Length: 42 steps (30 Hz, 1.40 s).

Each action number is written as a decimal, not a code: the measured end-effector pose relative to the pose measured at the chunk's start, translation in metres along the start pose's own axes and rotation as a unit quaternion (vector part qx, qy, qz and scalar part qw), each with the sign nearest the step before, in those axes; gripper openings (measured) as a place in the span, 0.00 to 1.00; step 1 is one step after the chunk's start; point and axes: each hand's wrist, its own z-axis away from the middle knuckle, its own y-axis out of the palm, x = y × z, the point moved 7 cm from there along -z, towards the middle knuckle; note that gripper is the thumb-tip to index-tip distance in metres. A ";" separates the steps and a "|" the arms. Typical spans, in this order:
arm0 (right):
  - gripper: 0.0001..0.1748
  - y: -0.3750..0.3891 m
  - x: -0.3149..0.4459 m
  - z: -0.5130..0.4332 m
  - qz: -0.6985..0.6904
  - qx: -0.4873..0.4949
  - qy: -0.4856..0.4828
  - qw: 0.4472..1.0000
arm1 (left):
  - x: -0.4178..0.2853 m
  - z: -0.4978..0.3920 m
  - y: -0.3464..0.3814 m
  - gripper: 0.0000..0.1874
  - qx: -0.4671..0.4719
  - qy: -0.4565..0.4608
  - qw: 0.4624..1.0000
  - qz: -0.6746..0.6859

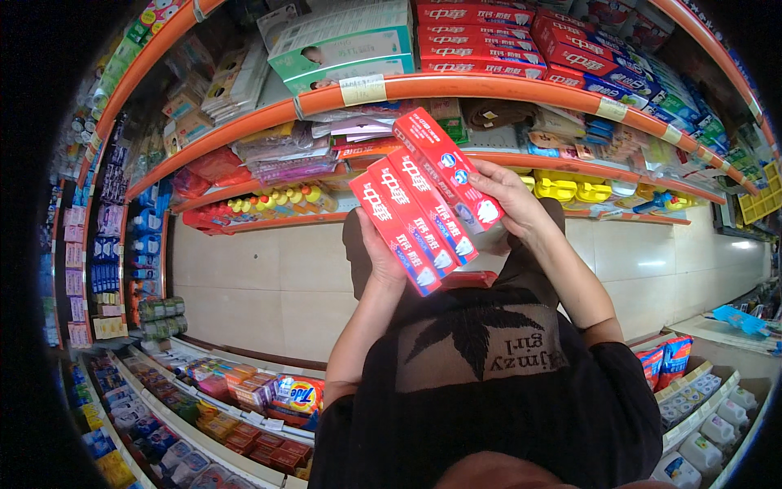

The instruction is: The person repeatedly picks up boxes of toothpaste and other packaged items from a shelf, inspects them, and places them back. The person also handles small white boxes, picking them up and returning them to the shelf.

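Note:
Several red toothpaste cartons are between my hands, above my lap. Three front cartons (412, 223) lie side by side with their long faces up, and my left hand (380, 247) grips their left edge. Against their right side, another red carton (449, 171) is turned to show a different face. My right hand (504, 192) clasps that one near its lower end, thumb on top. Below the cartons, a red edge of some object (469, 279) shows near my lap, mostly hidden.
Ahead, an orange-edged shelf (440, 87) carries stacked red toothpaste cartons (479, 40) and green-and-white boxes (345, 52). Lower shelves hold packets and yellow bottles (559, 186). Shelves of laundry and soap packs (263, 391) stand behind on the left, white jugs (699, 449) on the right.

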 end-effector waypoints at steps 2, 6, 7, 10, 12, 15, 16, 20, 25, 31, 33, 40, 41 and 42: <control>0.26 0.001 0.011 0.005 0.153 -0.025 -0.069 0.986 | 0.002 -0.001 0.003 0.43 0.004 -0.004 1.000 -0.002; 0.26 0.018 0.028 0.023 0.441 -0.057 -0.203 0.872 | 0.005 0.001 0.006 0.46 -0.006 -0.008 1.000 -0.008; 0.26 0.025 0.032 0.029 0.508 -0.053 -0.247 0.823 | 0.006 0.000 0.006 0.47 -0.007 -0.007 1.000 -0.010; 0.29 0.026 0.030 0.027 0.470 -0.031 -0.240 0.849 | 0.007 0.001 0.009 0.46 -0.003 -0.011 1.000 -0.019; 0.31 0.024 0.024 0.021 0.416 0.000 -0.197 0.888 | 0.006 0.002 0.010 0.46 0.000 -0.016 1.000 -0.016; 0.35 0.019 0.009 0.015 0.354 0.036 -0.092 0.930 | 0.003 0.001 0.010 0.47 -0.005 -0.012 1.000 -0.023; 0.35 0.019 0.009 0.015 0.382 0.044 -0.089 0.919 | 0.002 0.001 0.009 0.47 -0.012 -0.005 0.999 -0.034; 0.36 0.017 0.003 0.010 0.242 0.089 -0.012 0.966 | 0.001 0.005 0.006 0.47 -0.024 0.005 0.998 -0.051; 0.33 0.007 0.005 0.007 0.087 0.064 0.053 0.993 | 0.001 0.003 0.003 0.45 -0.023 0.000 0.999 -0.027; 0.33 0.008 0.008 0.006 0.071 0.048 0.029 0.996 | 0.000 0.005 0.005 0.45 -0.027 0.010 0.999 -0.027; 0.34 0.009 0.008 0.004 0.099 0.044 0.013 0.994 | 0.001 0.006 0.007 0.45 -0.026 0.008 0.999 -0.025; 0.36 0.010 0.000 0.007 0.192 0.045 0.019 0.980 | 0.002 0.005 0.005 0.45 -0.012 -0.004 1.000 -0.018; 0.36 0.011 -0.002 0.006 0.203 0.043 0.017 0.978 | 0.001 0.004 0.004 0.45 -0.015 -0.002 1.000 -0.019; 0.36 0.012 -0.004 0.006 0.215 0.038 0.018 0.976 | 0.002 0.004 0.003 0.46 -0.017 0.000 1.000 -0.020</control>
